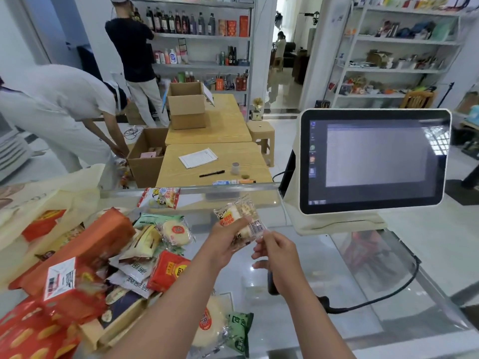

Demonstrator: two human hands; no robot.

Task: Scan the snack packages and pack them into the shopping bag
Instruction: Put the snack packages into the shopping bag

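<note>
My left hand (225,243) grips a clear-wrapped snack package (237,212) with pale cakes inside and an orange label, held above the glass counter. My right hand (277,252) pinches the wrapper's right edge, next to its barcode. A heap of snack packages (103,244), in red, orange, green and white wrappers, lies at the left. Behind that heap the cream shopping bag (77,182) lies slumped on the counter. A dark barcode scanner (272,285) shows under my right wrist; I cannot tell whether it is held.
A checkout screen (373,159) stands at the right on the glass counter (337,327), and a black cable (388,294) runs across the glass. Wooden tables with cardboard boxes (186,107) are beyond. Two people work by the shelves at the left.
</note>
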